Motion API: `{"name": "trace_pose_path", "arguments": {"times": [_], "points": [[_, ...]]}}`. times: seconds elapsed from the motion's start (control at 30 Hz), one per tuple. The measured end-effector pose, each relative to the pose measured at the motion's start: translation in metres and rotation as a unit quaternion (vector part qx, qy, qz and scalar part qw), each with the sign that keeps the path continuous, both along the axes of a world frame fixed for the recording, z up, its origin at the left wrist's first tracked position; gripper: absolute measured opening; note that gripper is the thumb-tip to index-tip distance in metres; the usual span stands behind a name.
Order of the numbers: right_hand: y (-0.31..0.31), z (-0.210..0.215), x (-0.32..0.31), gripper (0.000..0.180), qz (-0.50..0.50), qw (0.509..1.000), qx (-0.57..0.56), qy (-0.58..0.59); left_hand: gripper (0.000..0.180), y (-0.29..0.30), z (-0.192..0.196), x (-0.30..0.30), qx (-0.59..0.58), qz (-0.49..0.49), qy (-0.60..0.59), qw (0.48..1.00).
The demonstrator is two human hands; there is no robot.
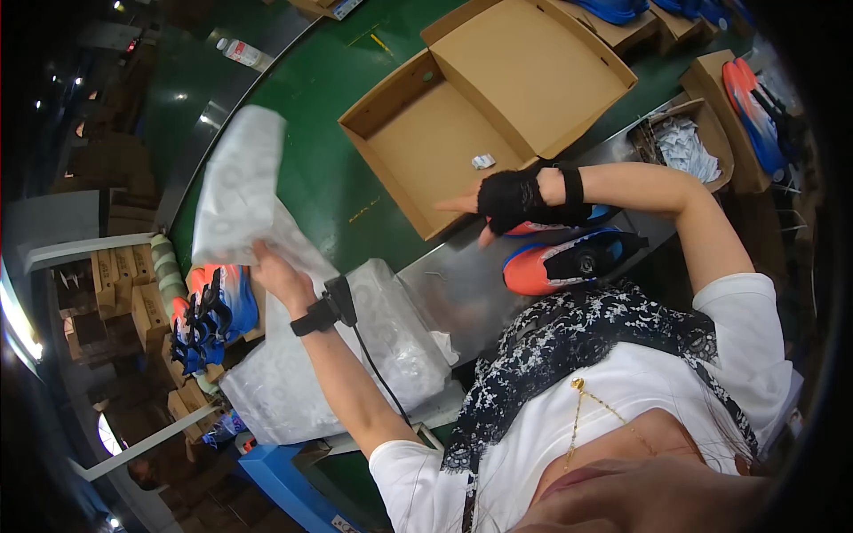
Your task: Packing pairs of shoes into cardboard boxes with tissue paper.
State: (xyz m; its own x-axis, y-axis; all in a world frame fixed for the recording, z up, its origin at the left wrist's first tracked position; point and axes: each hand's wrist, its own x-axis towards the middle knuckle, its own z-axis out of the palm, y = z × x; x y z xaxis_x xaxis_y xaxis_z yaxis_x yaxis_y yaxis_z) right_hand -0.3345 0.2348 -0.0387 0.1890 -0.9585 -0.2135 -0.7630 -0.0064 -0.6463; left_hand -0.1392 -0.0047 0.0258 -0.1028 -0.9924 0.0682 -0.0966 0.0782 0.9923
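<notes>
My left hand (280,275) is closed on the edge of a sheet of white, semi-sheer wrapping paper (240,182), which hangs raised over the green surface. More of this paper lies in a stack (373,329) under my left forearm. My right hand (511,200), in a black fingerless glove, stretches its fingers over the near edge of an open brown shoebox (471,107) and holds nothing visible. A small white packet (482,162) rests inside the box. Below the glove lies an orange-and-blue sneaker (560,265); another sneaker behind it is partly hidden by my right hand.
More orange-and-blue shoes (213,306) stand on the left, and another (755,115) at far right. A carton of small white packets (689,147) sits beyond my right forearm. A bottle (242,53) stands far left. A black cable (382,377) runs from my left wristband.
</notes>
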Motion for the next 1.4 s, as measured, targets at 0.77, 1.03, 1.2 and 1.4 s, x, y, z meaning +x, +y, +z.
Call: {"name": "trace_pose_path", "arguments": {"times": [0.77, 1.03, 1.2, 1.4], "points": [[0.167, 0.019, -0.262, 0.062, -0.655, 0.640, -0.392, 0.087, 0.071, 0.047, -0.101, -0.052, -0.219, -0.186, -0.545, 0.787], [0.172, 0.068, -0.147, 0.046, -0.602, 0.595, -0.409, 0.341, 0.065, 0.019, -0.116, -0.048, 0.343, -0.171, 0.030, 0.923], [0.192, 0.032, -0.031, 0.032, -0.151, 0.963, -0.127, 0.182, 0.044, 0.029, -0.139, -0.060, 0.351, -0.209, 0.068, 0.910], [0.201, 0.003, 0.042, 0.064, -0.149, 0.967, -0.044, 0.200, 0.038, 0.081, -0.142, -0.055, 0.345, -0.227, 0.073, 0.908]]}}
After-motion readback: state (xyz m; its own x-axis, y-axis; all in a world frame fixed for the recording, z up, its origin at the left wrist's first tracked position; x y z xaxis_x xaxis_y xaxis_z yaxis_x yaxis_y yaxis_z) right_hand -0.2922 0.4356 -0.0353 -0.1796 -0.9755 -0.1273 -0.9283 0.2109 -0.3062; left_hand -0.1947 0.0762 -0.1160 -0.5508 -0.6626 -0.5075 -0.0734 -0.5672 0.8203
